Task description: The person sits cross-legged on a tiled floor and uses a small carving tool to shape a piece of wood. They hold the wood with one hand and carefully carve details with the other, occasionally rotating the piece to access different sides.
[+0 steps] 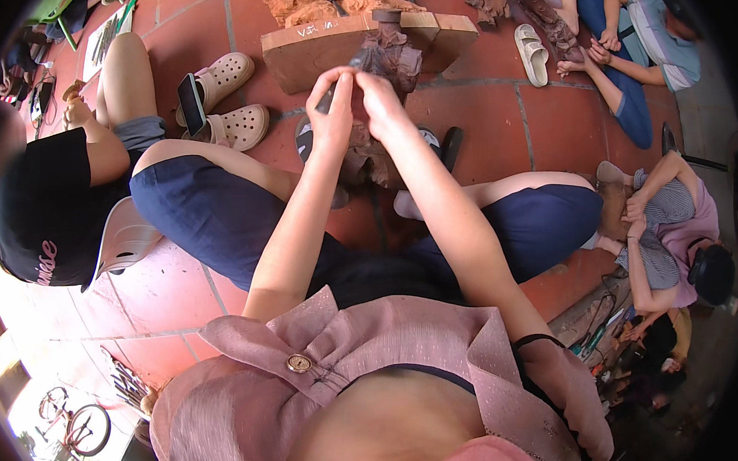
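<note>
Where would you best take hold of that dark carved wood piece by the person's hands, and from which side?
The dark carved wood piece is probably best gripped at its slim neck, coming from the right. That neck looks narrower than the knobbly body below and is uncovered, whereas the left hand and right hand crowd the piece's left side.

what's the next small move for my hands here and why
Perhaps shift the right hand outward to brace the dark carved wood: it and the left hand come close together at the near side of the piece, and neither palm visibly steadies it, though their exact grip is hidden.
</note>
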Action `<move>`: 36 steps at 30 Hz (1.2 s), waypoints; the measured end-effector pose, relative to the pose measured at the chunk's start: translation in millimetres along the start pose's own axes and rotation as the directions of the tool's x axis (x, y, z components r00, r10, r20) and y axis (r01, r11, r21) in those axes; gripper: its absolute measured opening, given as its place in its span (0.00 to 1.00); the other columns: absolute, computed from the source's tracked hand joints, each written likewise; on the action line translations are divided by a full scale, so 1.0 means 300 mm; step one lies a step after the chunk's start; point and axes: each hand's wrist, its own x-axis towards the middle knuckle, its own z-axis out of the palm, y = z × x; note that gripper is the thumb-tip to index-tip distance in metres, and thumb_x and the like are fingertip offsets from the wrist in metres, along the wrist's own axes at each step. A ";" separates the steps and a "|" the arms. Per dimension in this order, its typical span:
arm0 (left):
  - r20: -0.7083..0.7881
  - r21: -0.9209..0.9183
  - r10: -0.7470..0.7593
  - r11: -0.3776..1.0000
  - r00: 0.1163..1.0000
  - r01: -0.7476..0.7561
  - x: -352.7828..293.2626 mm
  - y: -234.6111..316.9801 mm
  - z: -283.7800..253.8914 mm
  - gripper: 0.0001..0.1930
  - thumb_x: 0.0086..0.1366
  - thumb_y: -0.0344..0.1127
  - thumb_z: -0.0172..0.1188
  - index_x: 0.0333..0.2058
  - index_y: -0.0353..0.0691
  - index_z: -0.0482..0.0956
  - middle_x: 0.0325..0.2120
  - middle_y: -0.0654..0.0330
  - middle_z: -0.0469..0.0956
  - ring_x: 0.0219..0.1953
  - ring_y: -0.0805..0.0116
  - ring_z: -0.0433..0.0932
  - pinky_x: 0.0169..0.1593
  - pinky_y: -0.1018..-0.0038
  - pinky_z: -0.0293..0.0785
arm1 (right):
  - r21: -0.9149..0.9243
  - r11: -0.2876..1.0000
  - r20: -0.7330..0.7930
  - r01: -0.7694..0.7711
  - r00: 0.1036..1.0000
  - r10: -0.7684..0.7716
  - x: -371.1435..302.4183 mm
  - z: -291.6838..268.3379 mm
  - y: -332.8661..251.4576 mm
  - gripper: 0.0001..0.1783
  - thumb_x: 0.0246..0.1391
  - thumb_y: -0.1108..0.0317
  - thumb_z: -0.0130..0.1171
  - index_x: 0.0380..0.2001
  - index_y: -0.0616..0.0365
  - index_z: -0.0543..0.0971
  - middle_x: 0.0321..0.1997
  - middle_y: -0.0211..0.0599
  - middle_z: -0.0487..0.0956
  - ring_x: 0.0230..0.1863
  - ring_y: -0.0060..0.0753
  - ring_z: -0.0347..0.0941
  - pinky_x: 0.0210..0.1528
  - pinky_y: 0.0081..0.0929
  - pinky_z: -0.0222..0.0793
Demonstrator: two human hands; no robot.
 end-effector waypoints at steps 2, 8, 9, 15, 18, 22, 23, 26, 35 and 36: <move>0.049 -0.096 -0.055 0.994 0.997 0.059 0.042 -0.032 0.007 0.08 0.65 0.34 0.55 0.39 0.38 0.78 0.34 0.64 0.78 0.36 0.77 0.75 0.40 0.80 0.72 | -0.056 0.998 -0.034 -0.012 0.999 0.010 -0.010 0.023 -0.066 0.15 0.60 0.65 0.43 0.38 0.56 0.80 0.32 0.35 0.80 0.31 0.28 0.77 0.33 0.28 0.73; 0.021 0.022 -0.095 0.995 0.995 0.094 -0.100 -0.115 -0.080 0.07 0.65 0.34 0.55 0.39 0.38 0.76 0.34 0.65 0.77 0.36 0.77 0.74 0.41 0.78 0.73 | -0.051 0.988 -0.011 -0.144 0.990 0.143 -0.044 -0.097 0.110 0.13 0.58 0.65 0.48 0.36 0.58 0.80 0.34 0.32 0.80 0.33 0.26 0.76 0.35 0.26 0.73; 0.013 0.104 0.011 0.995 1.000 -0.012 -0.072 -0.121 -0.071 0.07 0.65 0.34 0.55 0.38 0.38 0.76 0.34 0.65 0.76 0.36 0.78 0.73 0.41 0.78 0.72 | -0.054 0.996 -0.020 -0.075 0.997 0.074 -0.038 -0.074 0.082 0.13 0.57 0.67 0.47 0.35 0.60 0.80 0.33 0.36 0.80 0.32 0.28 0.76 0.35 0.27 0.73; 0.118 0.146 0.174 0.971 0.978 -0.190 -0.027 -0.125 -0.048 0.07 0.65 0.33 0.55 0.37 0.37 0.77 0.33 0.66 0.76 0.35 0.79 0.72 0.41 0.80 0.71 | 0.081 0.986 0.048 -0.146 0.989 0.143 0.024 -0.114 0.062 0.11 0.58 0.63 0.50 0.32 0.56 0.79 0.27 0.32 0.79 0.24 0.27 0.76 0.23 0.26 0.74; 0.062 0.154 0.014 0.988 0.998 -0.023 -0.085 -0.100 -0.048 0.06 0.65 0.33 0.56 0.36 0.38 0.77 0.30 0.67 0.75 0.33 0.81 0.71 0.38 0.81 0.70 | -0.041 0.985 -0.022 -0.167 0.986 0.167 -0.021 -0.113 0.057 0.11 0.58 0.63 0.51 0.32 0.57 0.79 0.26 0.32 0.79 0.25 0.25 0.76 0.23 0.26 0.72; 0.093 0.141 0.062 0.987 0.994 -0.074 -0.004 -0.038 -0.005 0.06 0.65 0.32 0.55 0.35 0.36 0.77 0.27 0.66 0.76 0.33 0.80 0.71 0.38 0.80 0.70 | -0.027 0.997 0.033 -0.075 0.997 0.076 0.002 -0.068 -0.025 0.11 0.58 0.65 0.49 0.31 0.57 0.79 0.25 0.32 0.78 0.24 0.25 0.75 0.23 0.25 0.71; 0.089 0.082 0.023 0.996 0.996 -0.031 0.013 -0.055 0.000 0.07 0.64 0.31 0.54 0.35 0.34 0.77 0.28 0.63 0.77 0.35 0.77 0.72 0.42 0.77 0.70 | -0.028 0.996 0.023 -0.079 0.997 0.080 0.029 -0.084 -0.022 0.11 0.58 0.65 0.49 0.31 0.57 0.79 0.25 0.32 0.78 0.23 0.25 0.75 0.23 0.25 0.71; 0.154 0.306 0.148 0.933 0.977 -0.190 -0.079 -0.141 -0.086 0.07 0.66 0.33 0.53 0.38 0.37 0.77 0.34 0.64 0.77 0.39 0.78 0.72 0.47 0.77 0.69 | -0.026 0.979 -0.033 -0.200 0.979 0.199 -0.009 -0.137 0.106 0.11 0.58 0.62 0.52 0.36 0.55 0.80 0.31 0.29 0.80 0.29 0.25 0.78 0.30 0.26 0.75; 0.181 0.427 0.284 0.840 0.942 -0.335 -0.077 -0.118 -0.067 0.06 0.62 0.30 0.53 0.34 0.35 0.76 0.31 0.57 0.79 0.38 0.67 0.77 0.45 0.73 0.70 | 0.072 0.971 0.036 -0.227 0.974 0.225 -0.005 -0.158 0.096 0.09 0.60 0.64 0.51 0.34 0.54 0.78 0.30 0.27 0.79 0.28 0.25 0.77 0.31 0.27 0.76; 0.141 0.387 0.201 0.890 0.969 -0.241 -0.100 -0.105 -0.050 0.05 0.61 0.30 0.54 0.34 0.36 0.76 0.31 0.57 0.78 0.38 0.66 0.77 0.44 0.72 0.71 | 0.029 0.969 0.024 -0.246 0.969 0.246 -0.008 -0.155 0.070 0.09 0.60 0.63 0.51 0.34 0.53 0.78 0.29 0.27 0.79 0.28 0.25 0.77 0.30 0.27 0.76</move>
